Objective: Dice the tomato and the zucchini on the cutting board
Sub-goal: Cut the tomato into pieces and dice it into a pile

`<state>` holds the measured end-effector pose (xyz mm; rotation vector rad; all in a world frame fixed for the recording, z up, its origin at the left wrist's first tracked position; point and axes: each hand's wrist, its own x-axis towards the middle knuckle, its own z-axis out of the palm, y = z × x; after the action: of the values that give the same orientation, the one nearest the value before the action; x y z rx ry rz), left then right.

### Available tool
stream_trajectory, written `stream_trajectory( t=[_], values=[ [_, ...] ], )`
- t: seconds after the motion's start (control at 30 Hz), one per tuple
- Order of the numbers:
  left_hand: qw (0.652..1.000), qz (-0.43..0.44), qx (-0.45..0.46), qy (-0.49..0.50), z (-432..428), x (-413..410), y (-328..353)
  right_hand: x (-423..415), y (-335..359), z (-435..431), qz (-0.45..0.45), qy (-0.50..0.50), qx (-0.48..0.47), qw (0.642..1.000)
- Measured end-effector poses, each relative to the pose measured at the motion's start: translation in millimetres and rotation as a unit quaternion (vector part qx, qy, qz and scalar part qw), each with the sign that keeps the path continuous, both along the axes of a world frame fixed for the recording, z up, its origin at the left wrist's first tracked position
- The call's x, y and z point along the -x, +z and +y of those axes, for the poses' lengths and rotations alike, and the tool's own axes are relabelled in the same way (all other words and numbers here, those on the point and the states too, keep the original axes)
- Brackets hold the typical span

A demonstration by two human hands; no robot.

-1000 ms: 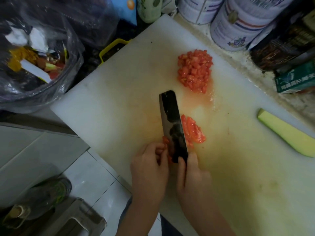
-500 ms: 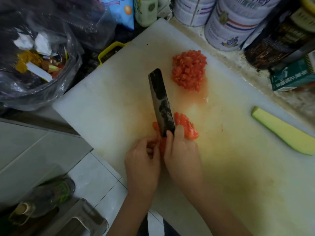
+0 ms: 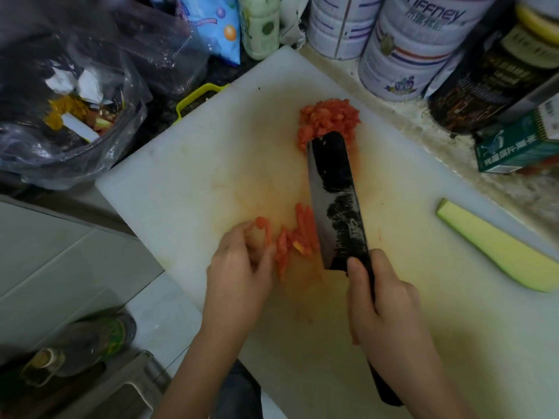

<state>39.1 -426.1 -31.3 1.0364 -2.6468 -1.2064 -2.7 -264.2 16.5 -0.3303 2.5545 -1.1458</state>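
Observation:
A white cutting board (image 3: 211,152) fills the middle of the head view. A pile of diced tomato (image 3: 328,119) lies near its far edge. Several tomato strips (image 3: 292,237) lie nearer to me. My left hand (image 3: 239,276) rests beside the strips, its fingertips touching them. My right hand (image 3: 384,300) grips the handle of a dark cleaver (image 3: 335,201). The blade lies tilted to the right of the strips, its tip over the diced pile. A long piece of zucchini (image 3: 496,249) lies at the board's right edge.
A plastic bag of scraps (image 3: 69,116) sits left of the board. Tins (image 3: 405,46), a dark jar (image 3: 484,83) and a green box (image 3: 520,143) line the back right. A bottle (image 3: 78,346) lies on the floor at lower left.
The cleaver has moved right and away from the strips, its tip now at the diced pile. My hands have parted, and the tomato slices now lie spread as strips.

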Motion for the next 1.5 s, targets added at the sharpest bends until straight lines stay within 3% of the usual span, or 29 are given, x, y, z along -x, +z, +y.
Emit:
stream_trajectory(
  t=[0.13, 0.43, 0.7, 0.9, 1.03, 1.23, 1.5],
  values=[
    [0.987, -0.104, 0.064, -0.103, 10.5, 2.6, 10.6, 3.6, -4.9, 21.4, 0.001, 0.009, -0.019, 1.0],
    [0.994, -0.046, 0.095, 0.003, 19.2, 27.2, 2.1, 19.4, -16.2, 47.8, -0.006, 0.033, -0.024, 0.999],
    [0.996, -0.027, 0.078, 0.044, 26.2, 28.1, -0.3, 28.4, -29.7, 54.7, -0.027, 0.122, -0.052, 0.991],
    [0.99, -0.083, 0.07, 0.093, 30.3, 27.8, 9.4, 28.7, -17.7, 51.4, -0.06, 0.167, -0.089, 0.98],
    [0.991, -0.108, 0.053, 0.059, 43.2, 42.1, 12.2, 28.8, -20.9, 49.7, -0.066, 0.181, -0.099, 0.976],
    [0.988, -0.109, 0.092, 0.057, 54.7, 50.0, 7.8, 24.2, -29.1, 51.2, -0.055, 0.17, -0.087, 0.98],
    [0.969, -0.189, 0.155, 0.048, 72.8, 59.2, 11.0, 52.0, -30.5, 61.3, -0.02, 0.144, -0.028, 0.989]
  ],
)
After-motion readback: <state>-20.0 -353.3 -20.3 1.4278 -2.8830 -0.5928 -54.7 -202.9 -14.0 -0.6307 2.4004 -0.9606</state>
